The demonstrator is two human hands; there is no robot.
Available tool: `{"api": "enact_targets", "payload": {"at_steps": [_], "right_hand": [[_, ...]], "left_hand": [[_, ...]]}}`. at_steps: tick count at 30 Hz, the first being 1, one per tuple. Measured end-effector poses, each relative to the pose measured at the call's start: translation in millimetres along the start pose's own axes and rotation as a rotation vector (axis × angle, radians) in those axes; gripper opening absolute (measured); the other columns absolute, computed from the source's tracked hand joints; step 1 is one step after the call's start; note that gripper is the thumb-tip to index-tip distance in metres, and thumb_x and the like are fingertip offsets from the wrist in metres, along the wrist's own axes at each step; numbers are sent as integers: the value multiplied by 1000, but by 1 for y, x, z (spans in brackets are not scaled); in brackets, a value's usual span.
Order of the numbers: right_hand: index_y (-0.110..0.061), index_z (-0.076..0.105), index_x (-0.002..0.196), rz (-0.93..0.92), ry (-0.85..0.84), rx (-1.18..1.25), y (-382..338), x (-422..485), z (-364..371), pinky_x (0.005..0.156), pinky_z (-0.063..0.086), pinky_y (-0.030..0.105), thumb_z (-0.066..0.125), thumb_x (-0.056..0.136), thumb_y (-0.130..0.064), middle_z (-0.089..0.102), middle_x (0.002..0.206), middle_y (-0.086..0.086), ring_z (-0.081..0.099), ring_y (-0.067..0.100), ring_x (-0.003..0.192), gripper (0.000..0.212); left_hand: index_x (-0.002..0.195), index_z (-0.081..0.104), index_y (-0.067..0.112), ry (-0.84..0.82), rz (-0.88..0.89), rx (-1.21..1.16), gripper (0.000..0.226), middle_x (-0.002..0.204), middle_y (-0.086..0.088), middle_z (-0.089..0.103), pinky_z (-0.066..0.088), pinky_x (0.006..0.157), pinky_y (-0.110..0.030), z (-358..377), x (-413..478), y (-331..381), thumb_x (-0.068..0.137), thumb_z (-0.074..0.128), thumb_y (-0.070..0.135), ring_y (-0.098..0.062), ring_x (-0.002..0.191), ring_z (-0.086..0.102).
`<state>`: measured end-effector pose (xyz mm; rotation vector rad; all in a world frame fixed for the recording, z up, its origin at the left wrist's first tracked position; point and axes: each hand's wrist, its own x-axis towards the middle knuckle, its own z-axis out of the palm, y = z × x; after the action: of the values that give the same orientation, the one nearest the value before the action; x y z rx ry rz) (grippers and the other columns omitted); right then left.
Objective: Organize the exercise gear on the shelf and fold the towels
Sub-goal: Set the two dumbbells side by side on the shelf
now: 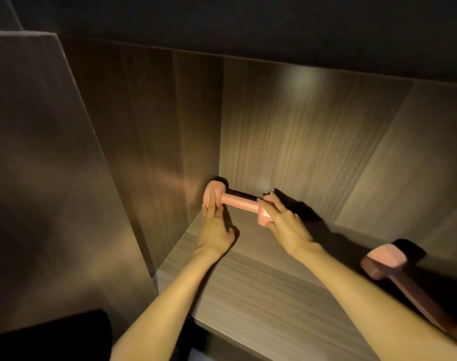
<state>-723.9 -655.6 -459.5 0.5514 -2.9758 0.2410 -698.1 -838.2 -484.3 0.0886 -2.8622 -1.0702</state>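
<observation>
- Item: pink dumbbell (238,201). It lies on the shelf board (248,295) in the back-left corner of the compartment. Its left head is close against the side panel (149,152), and the bar sits just in front of the back panel (300,139).
- Long axis: runs left to right along the back panel, with the right head angled a little toward the person.
- Left hand (214,227): flat, with fingers straight, laid against the front face of the left head. It holds nothing.
- Right hand (287,225): holds the right head, fingers over the top and the thumb apparently beneath it.
- Governing relation: one hand is at each end of the bar and both reach in from the front. Any squaring-up would likely pivot the right head back toward the panel.
- Second pink dumbbell (386,259): on the same board, well apart to the right. It is untouched and its bar points toward the front edge. The right hand is the nearer one.
- Towels: none in view.
</observation>
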Motion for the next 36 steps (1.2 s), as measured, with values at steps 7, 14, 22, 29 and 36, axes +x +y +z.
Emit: {"api": "enact_targets", "payload": {"at_steps": [7, 14, 22, 29, 36], "right_hand": [[-25, 26, 150, 65, 29, -5, 7, 22, 5, 96, 50, 43, 56, 91, 2, 10, 161, 1, 60, 33, 113, 72], [-21, 12, 153, 100, 18, -74, 5, 27, 8, 96, 50, 35, 51, 93, 5, 1, 162, -3, 60, 24, 115, 76], [-25, -11, 152, 90, -230, 156, 3, 21, -6, 109, 37, 34, 44, 89, 14, -27, 156, -8, 18, 23, 146, 92], [-30, 14, 153, 76, -33, 253, -5, -25, -44, 114, 26, 37, 45, 97, -2, -8, 160, -13, 13, 19, 146, 70], [-22, 33, 148, 88, 178, 265, 16, -115, -85, 115, 20, 26, 51, 96, -9, 30, 155, -4, 26, 13, 142, 56]], "left_hand": [[151, -7, 28, -71, 47, -17, 95, 157, 10, -20, 37, 110, -40, -7, 27, -2, 87, 60, 11, -29, 146, 11], [152, -3, 22, -73, 28, 4, 97, 155, 11, -26, 26, 116, -37, 3, 40, 0, 84, 67, 20, -23, 147, -4], [152, -1, 23, -163, -38, -12, 94, 155, 10, -25, 15, 120, -38, -5, 43, 7, 85, 65, 21, -21, 146, -11], [152, 1, 28, -70, 106, -80, 88, 159, 7, -12, 5, 120, -44, -18, 13, 25, 88, 61, 18, -22, 146, -14], [152, 15, 28, 46, 297, -50, 76, 160, 7, 3, 14, 119, -36, -11, -34, 78, 90, 60, 25, -19, 147, 2]]}}
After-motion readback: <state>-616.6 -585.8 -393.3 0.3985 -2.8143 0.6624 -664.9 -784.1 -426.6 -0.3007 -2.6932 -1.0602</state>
